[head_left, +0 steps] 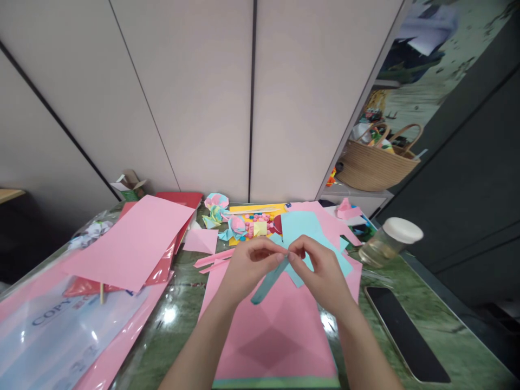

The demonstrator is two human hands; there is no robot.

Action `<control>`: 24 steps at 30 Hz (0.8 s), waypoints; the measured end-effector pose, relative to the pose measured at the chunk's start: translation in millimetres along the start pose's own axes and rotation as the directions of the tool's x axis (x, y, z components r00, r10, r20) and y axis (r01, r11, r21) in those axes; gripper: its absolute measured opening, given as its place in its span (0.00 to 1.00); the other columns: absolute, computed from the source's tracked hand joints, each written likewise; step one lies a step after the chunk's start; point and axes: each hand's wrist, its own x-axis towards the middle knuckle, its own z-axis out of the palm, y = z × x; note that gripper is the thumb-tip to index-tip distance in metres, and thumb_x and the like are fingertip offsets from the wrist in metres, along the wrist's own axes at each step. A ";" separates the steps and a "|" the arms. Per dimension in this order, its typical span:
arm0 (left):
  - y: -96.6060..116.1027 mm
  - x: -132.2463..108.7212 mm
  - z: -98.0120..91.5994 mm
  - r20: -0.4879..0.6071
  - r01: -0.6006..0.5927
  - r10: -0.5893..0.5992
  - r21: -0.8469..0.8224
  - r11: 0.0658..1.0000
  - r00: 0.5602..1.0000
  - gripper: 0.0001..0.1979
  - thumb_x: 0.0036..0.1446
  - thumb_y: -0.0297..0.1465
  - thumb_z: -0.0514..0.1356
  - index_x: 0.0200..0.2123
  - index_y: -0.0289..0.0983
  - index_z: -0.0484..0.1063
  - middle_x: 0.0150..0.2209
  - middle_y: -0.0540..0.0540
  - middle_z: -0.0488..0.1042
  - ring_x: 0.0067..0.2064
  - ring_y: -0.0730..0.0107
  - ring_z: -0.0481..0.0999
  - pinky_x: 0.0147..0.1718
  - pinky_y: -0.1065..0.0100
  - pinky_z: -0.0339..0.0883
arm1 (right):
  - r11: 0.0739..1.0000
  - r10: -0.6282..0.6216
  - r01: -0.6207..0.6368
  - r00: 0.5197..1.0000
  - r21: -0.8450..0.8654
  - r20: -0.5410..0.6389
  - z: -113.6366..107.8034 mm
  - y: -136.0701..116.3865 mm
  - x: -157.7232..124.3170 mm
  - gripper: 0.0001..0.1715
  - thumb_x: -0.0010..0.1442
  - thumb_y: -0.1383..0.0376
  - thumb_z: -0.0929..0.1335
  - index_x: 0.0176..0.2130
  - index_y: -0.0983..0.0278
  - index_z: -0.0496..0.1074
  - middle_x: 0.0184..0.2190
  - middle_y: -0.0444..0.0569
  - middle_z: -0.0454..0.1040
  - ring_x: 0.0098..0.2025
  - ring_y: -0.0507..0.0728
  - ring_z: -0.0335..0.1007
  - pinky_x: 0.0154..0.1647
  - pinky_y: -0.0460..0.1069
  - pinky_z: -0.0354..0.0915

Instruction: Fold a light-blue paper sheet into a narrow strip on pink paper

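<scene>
Between both hands is a narrow blue paper strip [268,281], its upper end pinched and its lower end hanging down toward the left. My left hand [255,265] grips that upper end between thumb and forefinger. Close against it, my right hand [317,271] pinches the same end, fingertips nearly touching. Exactly how the strip is bent at the fingertips is hidden. Beneath the hands lies a stack of pink paper [276,346]. Light blue paper sheets [303,225] lie just behind the right hand.
Folded pink strips [213,260] and crumpled coloured paper [233,227] lie behind on the left. Pink sheets [138,238] cover a plastic paper pack [81,325] at left. On the right are a phone [406,333] and a white-lidded jar [385,244] of liquid. Cabinet doors [195,97] stand behind.
</scene>
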 end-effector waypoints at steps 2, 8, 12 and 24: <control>-0.3 0.2 -0.5 0.016 0.008 -0.007 -0.012 1.000 1.000 0.03 0.51 0.31 0.63 0.28 0.37 0.76 0.29 0.48 0.73 0.33 0.71 0.71 0.34 0.69 0.64 | 1.000 -0.005 0.005 1.000 -0.007 -0.005 -0.1 -0.5 -0.3 0.06 0.59 0.68 0.62 0.29 0.61 0.63 0.26 0.42 0.65 0.30 0.52 0.59 0.33 0.48 0.57; 1.8 0.4 0.3 0.006 0.045 -0.045 -0.066 0.997 0.999 0.03 0.49 0.29 0.64 0.28 0.37 0.73 0.28 0.51 0.72 0.32 0.74 0.71 0.34 0.71 0.65 | 1.000 -0.001 0.001 1.000 -0.002 0.001 -0.6 0.8 -0.5 0.06 0.59 0.68 0.62 0.29 0.61 0.63 0.26 0.42 0.64 0.30 0.52 0.59 0.33 0.48 0.57; 2.8 1.3 0.6 -0.005 0.030 -0.031 -0.049 0.998 1.000 0.04 0.49 0.28 0.64 0.29 0.36 0.72 0.29 0.51 0.71 0.33 0.75 0.71 0.34 0.72 0.65 | 1.000 0.003 -0.003 1.000 0.015 0.011 -0.9 1.8 -0.2 0.06 0.59 0.67 0.62 0.29 0.61 0.63 0.26 0.42 0.64 0.30 0.52 0.59 0.33 0.48 0.57; -0.2 1.4 -1.1 -0.007 0.037 -0.037 -0.058 0.998 0.999 0.06 0.49 0.30 0.65 0.30 0.36 0.71 0.27 0.51 0.70 0.31 0.74 0.70 0.33 0.71 0.65 | 0.999 -0.002 0.000 1.000 0.039 0.031 -0.2 2.7 0.5 0.09 0.62 0.64 0.61 0.30 0.61 0.64 0.26 0.42 0.64 0.30 0.52 0.59 0.33 0.48 0.57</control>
